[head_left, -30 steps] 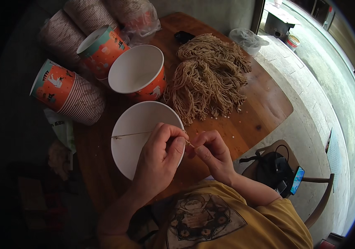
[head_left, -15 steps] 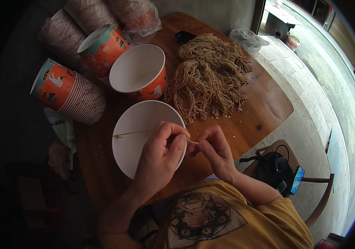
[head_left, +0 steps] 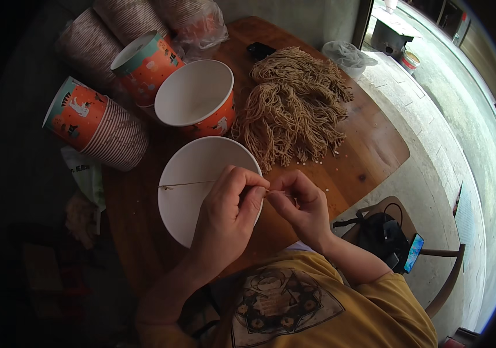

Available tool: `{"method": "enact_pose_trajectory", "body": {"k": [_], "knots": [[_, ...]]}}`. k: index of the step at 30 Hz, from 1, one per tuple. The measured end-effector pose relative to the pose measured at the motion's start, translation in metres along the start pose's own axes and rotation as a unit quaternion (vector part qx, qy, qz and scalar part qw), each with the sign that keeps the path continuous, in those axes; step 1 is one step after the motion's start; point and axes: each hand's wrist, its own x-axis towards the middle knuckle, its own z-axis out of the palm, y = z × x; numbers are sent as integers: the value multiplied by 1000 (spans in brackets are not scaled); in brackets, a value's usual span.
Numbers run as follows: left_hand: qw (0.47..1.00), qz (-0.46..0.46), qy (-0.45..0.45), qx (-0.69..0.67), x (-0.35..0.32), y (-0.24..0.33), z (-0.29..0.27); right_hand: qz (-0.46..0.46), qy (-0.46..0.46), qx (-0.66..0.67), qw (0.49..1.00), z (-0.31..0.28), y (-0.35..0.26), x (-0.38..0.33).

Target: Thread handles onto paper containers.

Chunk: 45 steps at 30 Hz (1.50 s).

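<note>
A thin tan string [head_left: 193,184] runs across the mouth of a white paper tub [head_left: 179,211] and ends between my hands. My left hand [head_left: 227,203] pinches the string over the tub's right rim, thumb against forefinger. Close beside it, my right hand [head_left: 300,204] pinches the string's end just right of the rim. The fingers hide the bit of string between them. Beyond the hands lies a large heap of tan strings [head_left: 297,104] on the wooden table [head_left: 375,145].
Behind stand an orange-sided tub [head_left: 196,95] and another orange tub [head_left: 146,64]. At left lies a nested stack of tubs [head_left: 100,124], with more bagged stacks [head_left: 88,46] behind. Small white bits dot the table by the string heap. A chair with a black bag [head_left: 381,235] and phone [head_left: 414,253] is at right.
My hands have come closer together, and the stretch of string visible between them has shortened. Both still pinch it. The view has shifted slightly.
</note>
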Motion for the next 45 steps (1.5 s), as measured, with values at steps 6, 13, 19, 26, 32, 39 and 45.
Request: {"method": "enact_pose_trajectory", "body": {"k": [6,13,19,26,32,39,45], "knots": [[996,50,6,71,-4,-1,-2,-140,-21,-160,977,-10,0,0],[997,-26,-4,79,-19,17,-20,-219,-57,-229,947,-22,-11,7],[959,49,-94,262,-58,13,-40,-384,-105,-377,836,-41,-49,36],[942,161,-30,291,-74,1,-108,-472,-159,-443,745,-44,-63,66],[980,-60,189,-35,-61,-5,-201,-453,-313,-216,807,40,-73,81],[929,38,217,-297,12,-25,-349,-529,-186,-163,812,176,-120,166],[868,123,343,-338,80,-93,-371,-378,-162,-171,895,264,-134,274]]}}
